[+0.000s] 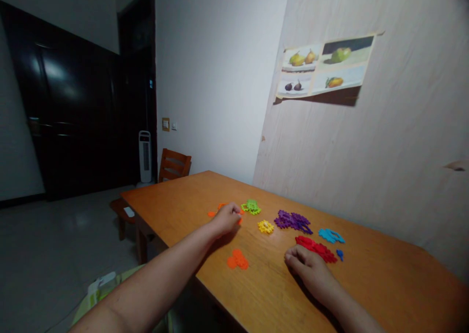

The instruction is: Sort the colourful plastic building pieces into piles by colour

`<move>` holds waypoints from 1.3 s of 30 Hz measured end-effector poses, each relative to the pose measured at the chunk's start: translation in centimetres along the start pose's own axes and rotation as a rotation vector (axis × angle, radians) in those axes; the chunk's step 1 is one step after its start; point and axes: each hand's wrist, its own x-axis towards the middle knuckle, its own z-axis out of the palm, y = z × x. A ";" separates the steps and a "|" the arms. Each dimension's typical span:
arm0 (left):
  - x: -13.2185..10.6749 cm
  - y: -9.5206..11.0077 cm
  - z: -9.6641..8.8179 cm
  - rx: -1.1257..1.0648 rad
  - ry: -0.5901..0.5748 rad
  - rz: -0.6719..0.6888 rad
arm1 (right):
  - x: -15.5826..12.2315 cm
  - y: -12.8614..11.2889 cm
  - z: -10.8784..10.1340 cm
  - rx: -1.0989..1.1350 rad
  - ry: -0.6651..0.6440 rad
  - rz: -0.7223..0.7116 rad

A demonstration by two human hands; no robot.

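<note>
Small flat plastic pieces lie sorted by colour on a wooden table (384, 284). My left hand (227, 217) reaches far out, fingers curled over an orange group (216, 210) beside the green group (251, 207). My right hand (306, 264) rests on the table with fingers curled, touching the near edge of the red group (318, 248). A yellow group (266, 226), a purple group (292, 220), a light-blue group (330, 235) and one small blue piece (340, 255) lie between and beyond the hands. A second orange group (238, 260) sits nearer me.
The table stands against a pale wall with a fruit poster (324, 69). A wooden chair (172, 169) is at the far end, a white tower fan (145, 157) behind it. Dark doors (73, 108) are at left, tiled floor below.
</note>
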 end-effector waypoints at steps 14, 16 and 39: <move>-5.7 0.0 -2.9 0.296 -0.516 0.409 | -0.1 0.1 -0.3 -0.013 -0.013 0.010; -6.3 0.3 -2.7 0.449 -0.487 0.513 | -0.1 0.1 -0.4 -0.019 -0.013 0.017; -0.5 -1.1 0.2 0.358 -0.278 0.350 | -0.4 -0.5 -0.4 -0.011 -0.001 0.024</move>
